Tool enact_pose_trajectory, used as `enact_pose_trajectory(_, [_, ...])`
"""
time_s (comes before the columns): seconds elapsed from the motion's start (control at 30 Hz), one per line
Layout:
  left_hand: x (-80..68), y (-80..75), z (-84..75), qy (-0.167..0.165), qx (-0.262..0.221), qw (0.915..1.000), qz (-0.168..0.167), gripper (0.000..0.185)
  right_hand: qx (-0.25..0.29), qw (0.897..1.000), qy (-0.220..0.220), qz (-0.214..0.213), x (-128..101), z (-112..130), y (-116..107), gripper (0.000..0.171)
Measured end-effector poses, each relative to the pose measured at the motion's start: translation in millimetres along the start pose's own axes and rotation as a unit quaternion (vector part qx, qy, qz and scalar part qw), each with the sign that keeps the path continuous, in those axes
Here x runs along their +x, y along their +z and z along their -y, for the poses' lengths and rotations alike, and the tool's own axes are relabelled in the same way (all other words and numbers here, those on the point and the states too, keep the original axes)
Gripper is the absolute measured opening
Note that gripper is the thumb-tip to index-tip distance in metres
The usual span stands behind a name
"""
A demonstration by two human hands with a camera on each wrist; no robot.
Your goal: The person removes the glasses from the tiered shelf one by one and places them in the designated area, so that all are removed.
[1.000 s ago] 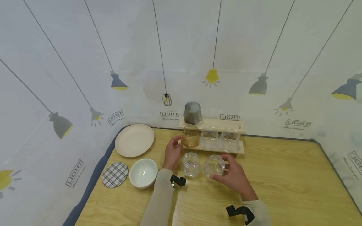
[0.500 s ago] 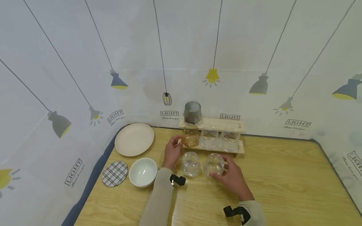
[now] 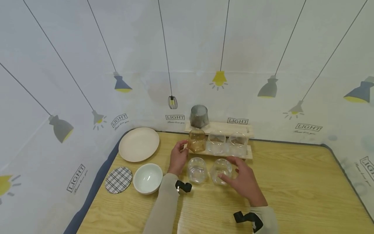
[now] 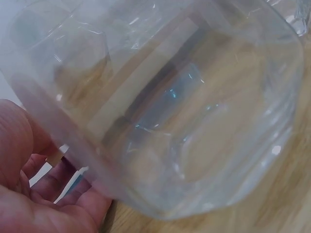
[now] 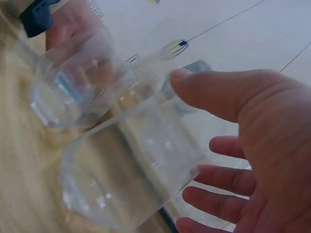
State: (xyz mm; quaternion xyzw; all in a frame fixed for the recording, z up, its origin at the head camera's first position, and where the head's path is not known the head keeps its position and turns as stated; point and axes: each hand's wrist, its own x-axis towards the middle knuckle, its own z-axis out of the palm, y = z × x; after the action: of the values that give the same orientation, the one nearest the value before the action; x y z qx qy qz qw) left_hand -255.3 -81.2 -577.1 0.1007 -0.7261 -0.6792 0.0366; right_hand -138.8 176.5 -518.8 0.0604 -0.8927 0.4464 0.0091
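Observation:
Two clear glasses stand side by side on the wooden table. My right hand [image 3: 230, 169] hovers at the right glass [image 3: 220, 170] with fingers spread and straight; only the thumb lies against its side. In the right wrist view the same glass [image 5: 131, 179] sits under my spread right hand [image 5: 194, 126]. My left hand [image 3: 180, 150] rests left of the other clear glass [image 3: 197, 170], with its fingertips at an amber glass [image 3: 196, 140] on the lower shelf of a wooden rack [image 3: 248, 130]. The left wrist view shows loosely curled fingers [image 4: 29, 194] beside the clear glass [image 4: 184, 121].
The rack's lower shelf also holds two clear glasses [image 3: 216, 143], and a grey glass [image 3: 199, 116] stands upside down on top. A beige plate [image 3: 139, 144], a white bowl [image 3: 147, 178] and a checked coaster [image 3: 118, 180] lie to the left. A printed cloth wall stands behind.
My right hand has let go of the right clear glass; its fingers have spread and drawn back a little to the right. The left hand has stayed where it was.

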Motion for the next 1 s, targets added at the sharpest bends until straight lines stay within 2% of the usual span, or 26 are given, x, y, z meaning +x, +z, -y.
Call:
enact_pose_trajectory(0.27, [-1.2, -0.4, -0.6, -0.009, -0.006, 0.9999, 0.002, 0.035, 0.022, 0.995, -0.037, -0.092, 8.8, 32.0, -15.3, 0.043])
enact_pose_trajectory(0.67, [0.2, -2.3, -2.0, -0.014, -0.012, 0.9998, 0.000, 0.033, 0.060, 0.978, -0.073, -0.184, 62.9, 70.5, -8.8, 0.028])
enact_pose_trajectory(0.83, [-0.5, -0.9, -4.5, -0.009, -0.019, 0.9998, 0.008, 0.033, 0.078, 0.979, -0.059, -0.181, 90.3, 83.9, -7.6, 0.028])
enact_pose_trajectory(1.0, [-1.9, -0.7, -7.5, -0.015, -0.023, 0.9996, 0.008, 0.032, 0.095, 0.985, -0.027, -0.140, 119.2, 89.9, -4.8, 0.041])
